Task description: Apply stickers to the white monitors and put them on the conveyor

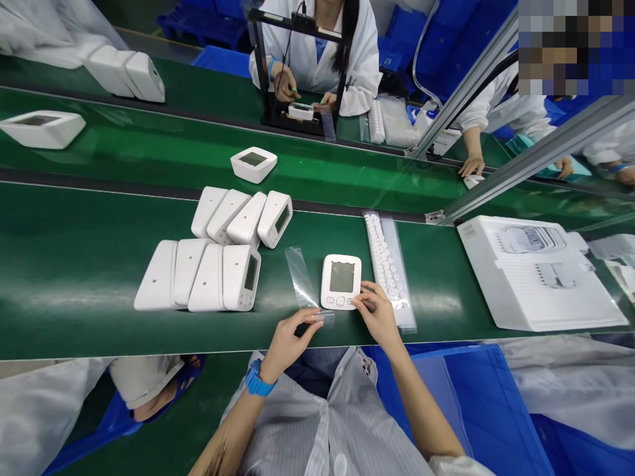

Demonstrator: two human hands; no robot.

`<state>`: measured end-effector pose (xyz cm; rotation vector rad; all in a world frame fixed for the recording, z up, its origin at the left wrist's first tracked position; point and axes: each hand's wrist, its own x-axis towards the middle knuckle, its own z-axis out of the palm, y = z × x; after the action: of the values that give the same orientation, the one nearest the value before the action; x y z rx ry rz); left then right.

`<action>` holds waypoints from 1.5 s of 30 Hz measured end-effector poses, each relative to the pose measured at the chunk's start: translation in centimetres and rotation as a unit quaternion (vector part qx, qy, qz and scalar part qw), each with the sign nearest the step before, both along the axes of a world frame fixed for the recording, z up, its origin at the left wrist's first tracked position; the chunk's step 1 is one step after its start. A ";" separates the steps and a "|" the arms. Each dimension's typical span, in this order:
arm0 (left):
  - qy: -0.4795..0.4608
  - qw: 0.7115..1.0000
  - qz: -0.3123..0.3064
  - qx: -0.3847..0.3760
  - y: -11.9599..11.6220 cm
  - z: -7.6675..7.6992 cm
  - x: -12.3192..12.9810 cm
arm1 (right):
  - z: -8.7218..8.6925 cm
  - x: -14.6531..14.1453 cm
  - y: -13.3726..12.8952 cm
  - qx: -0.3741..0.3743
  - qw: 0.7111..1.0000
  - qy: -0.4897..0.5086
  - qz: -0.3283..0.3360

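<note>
A white electronic device (342, 277) with a grey screen and a row of buttons lies face up on the green bench before me. My right hand (381, 318) grips its lower right corner, fingertips at the edge and by the buttons. Just left of the device, my left hand (292, 338) pinches the near end of a clear plastic film strip (299, 276), which lies slanting away on the bench. To the right rests a sheet of round white stickers or pads (384, 268) in clear plastic; its exact kind is unclear.
Two rows of similar white devices (206, 277) lean together at left. Beyond them a green conveyor (173, 149) carries another device (254, 164). A white tray (550, 291) is at right, near a metal post (476, 82). A co-worker (322, 59) sits opposite behind a black frame (258, 66).
</note>
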<state>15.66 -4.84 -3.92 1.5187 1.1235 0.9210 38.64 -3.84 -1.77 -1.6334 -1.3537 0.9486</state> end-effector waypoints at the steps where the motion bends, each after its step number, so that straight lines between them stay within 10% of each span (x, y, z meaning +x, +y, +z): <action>1: 0.001 1.000 0.000 0.001 0.0 0.0 0.0 | 0.1 0.0 0.0 -0.002 1.000 0.003 -0.001; 36: 0.028 0.998 -0.020 0.059 0.1 -0.1 -0.1 | -0.9 0.7 1.2 0.006 0.999 0.039 -0.030; 45: 0.235 0.939 -0.131 0.215 0.4 0.5 1.4 | -1.9 -1.5 1.7 0.042 0.995 0.021 -0.083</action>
<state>17.03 -4.48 -3.45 2.2760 1.0451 0.6564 37.18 -2.09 -3.68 -1.6252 -1.1946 0.8122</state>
